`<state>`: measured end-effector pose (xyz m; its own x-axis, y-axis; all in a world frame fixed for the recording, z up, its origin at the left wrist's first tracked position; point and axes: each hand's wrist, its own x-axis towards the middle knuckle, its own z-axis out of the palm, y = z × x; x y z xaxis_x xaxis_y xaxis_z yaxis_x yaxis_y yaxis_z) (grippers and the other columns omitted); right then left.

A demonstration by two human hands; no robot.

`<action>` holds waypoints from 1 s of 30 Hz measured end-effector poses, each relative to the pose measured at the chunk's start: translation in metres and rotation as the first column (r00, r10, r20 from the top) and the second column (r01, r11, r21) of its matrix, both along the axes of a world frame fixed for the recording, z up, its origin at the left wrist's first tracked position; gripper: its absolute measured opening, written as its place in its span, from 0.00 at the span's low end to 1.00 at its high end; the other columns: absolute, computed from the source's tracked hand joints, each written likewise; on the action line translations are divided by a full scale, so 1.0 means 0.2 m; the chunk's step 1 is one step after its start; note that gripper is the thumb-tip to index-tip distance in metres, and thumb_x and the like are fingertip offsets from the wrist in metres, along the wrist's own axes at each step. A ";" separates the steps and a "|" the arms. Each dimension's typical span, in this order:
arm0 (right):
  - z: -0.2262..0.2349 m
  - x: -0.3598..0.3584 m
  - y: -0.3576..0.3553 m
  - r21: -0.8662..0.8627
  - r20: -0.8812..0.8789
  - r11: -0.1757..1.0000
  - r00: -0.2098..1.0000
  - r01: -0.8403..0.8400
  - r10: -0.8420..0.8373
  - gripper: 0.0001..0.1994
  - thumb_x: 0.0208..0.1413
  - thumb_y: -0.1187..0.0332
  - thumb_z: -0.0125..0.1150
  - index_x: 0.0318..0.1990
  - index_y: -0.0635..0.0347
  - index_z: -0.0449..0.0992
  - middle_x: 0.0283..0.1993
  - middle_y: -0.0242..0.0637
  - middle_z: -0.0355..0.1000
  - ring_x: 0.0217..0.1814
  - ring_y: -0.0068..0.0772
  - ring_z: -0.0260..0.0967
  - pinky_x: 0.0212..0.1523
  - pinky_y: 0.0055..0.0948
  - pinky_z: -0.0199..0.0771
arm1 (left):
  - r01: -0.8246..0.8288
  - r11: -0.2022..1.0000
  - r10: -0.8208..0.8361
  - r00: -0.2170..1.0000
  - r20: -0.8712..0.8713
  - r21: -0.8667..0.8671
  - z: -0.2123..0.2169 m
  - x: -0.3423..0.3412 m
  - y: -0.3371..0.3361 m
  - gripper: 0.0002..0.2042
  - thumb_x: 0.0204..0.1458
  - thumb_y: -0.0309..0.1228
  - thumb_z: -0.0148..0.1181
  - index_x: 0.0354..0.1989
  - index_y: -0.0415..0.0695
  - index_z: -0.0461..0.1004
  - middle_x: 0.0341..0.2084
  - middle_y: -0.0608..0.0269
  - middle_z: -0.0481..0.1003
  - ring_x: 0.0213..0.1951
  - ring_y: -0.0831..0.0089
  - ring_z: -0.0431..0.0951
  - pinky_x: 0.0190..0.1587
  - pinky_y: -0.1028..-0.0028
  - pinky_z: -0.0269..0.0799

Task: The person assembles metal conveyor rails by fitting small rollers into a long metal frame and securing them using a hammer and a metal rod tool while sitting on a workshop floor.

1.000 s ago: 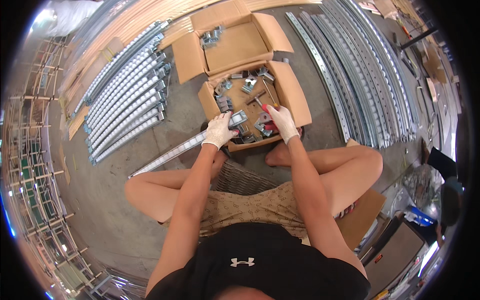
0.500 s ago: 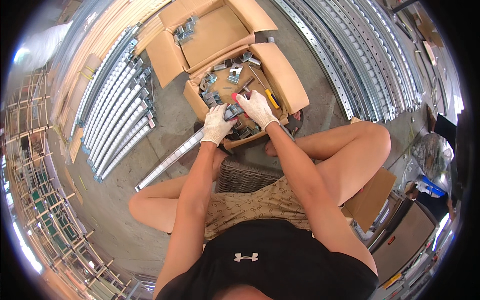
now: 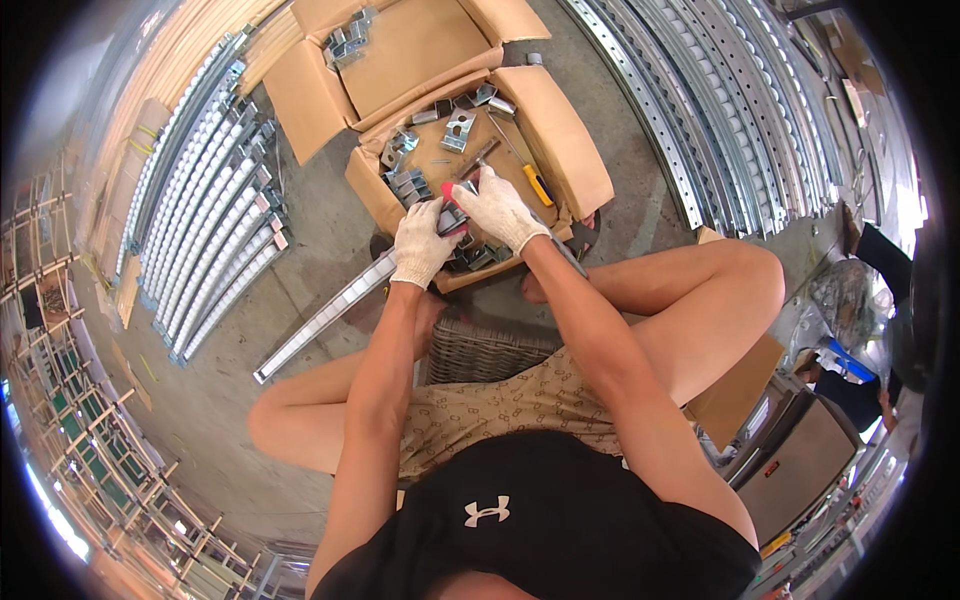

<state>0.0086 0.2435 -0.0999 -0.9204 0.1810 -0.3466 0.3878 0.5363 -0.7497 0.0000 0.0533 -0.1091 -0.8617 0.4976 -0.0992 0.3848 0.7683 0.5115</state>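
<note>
We see both white-gloved hands meeting over the near edge of an open brown cardboard box (image 3: 560,150) that sits on the grey concrete floor (image 3: 320,260) at twelve o'clock from the seated person. The left hand (image 3: 421,243) has its fingers curled closed around a small grey metal bracket with a red part (image 3: 450,215), held just above the box's front rim. The right hand (image 3: 497,208) lies at two o'clock from the left hand, touching it, with its fingers bent down onto the same bracket; how firmly they grip we cannot tell, since the glove hides the tips.

Inside the box, loose folded grey metal brackets (image 3: 410,185) lie scattered at eleven o'clock from the hands, and a yellow-handled tool (image 3: 538,185) rests at three o'clock from the right hand, just beside it. A second open cardboard box (image 3: 400,60) stands touching the first at twelve o'clock, with a few more brackets in its far corner.

A long perforated grey metal rail (image 3: 325,320) lies on the floor at eight o'clock from the left hand, reaching toward the box. Bundled grey metal rails (image 3: 215,220) lie at nine o'clock, well apart from the hands, and more long slotted rails (image 3: 720,120) lie at two o'clock. The person sits on a woven grey stool (image 3: 485,350), at six o'clock from the hands.
</note>
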 end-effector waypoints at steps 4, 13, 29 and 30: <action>0.15 0.00 0.09 -0.328 0.184 0.944 0.983 0.039 0.023 0.36 0.61 0.43 0.60 0.57 0.76 0.69 0.46 0.57 0.79 0.44 0.50 0.81 0.44 0.41 0.81 | -0.009 1.000 0.009 0.999 0.034 0.013 0.00 0.02 -0.02 0.33 0.41 0.39 0.78 0.57 0.40 0.76 0.52 0.53 0.78 0.59 0.54 0.75 0.63 0.59 0.69; 0.18 0.08 0.03 -0.163 0.068 0.987 0.998 0.004 0.007 0.28 0.68 0.51 0.53 0.57 0.74 0.69 0.49 0.61 0.78 0.48 0.53 0.81 0.48 0.45 0.80 | -0.047 0.998 0.054 0.977 0.206 -0.041 0.25 0.00 0.01 0.39 0.42 0.44 0.79 0.64 0.46 0.70 0.49 0.51 0.80 0.52 0.50 0.81 0.53 0.57 0.77; 0.31 0.20 0.00 -0.608 -0.055 0.789 0.986 0.091 -0.156 0.36 0.75 0.48 0.47 0.74 0.75 0.55 0.71 0.53 0.65 0.72 0.41 0.63 0.72 0.32 0.61 | 0.019 0.997 -0.018 1.000 -0.015 0.073 0.50 0.10 -0.09 0.39 0.41 0.45 0.79 0.63 0.42 0.72 0.52 0.51 0.81 0.50 0.55 0.83 0.51 0.63 0.80; 0.21 0.24 0.01 -0.654 -0.040 0.750 0.986 0.096 -0.160 0.38 0.74 0.48 0.49 0.75 0.75 0.54 0.73 0.53 0.63 0.74 0.40 0.61 0.73 0.32 0.58 | 0.031 0.997 -0.030 0.999 -0.014 0.068 0.49 0.12 -0.10 0.39 0.41 0.45 0.79 0.63 0.42 0.72 0.52 0.50 0.81 0.50 0.55 0.84 0.51 0.63 0.80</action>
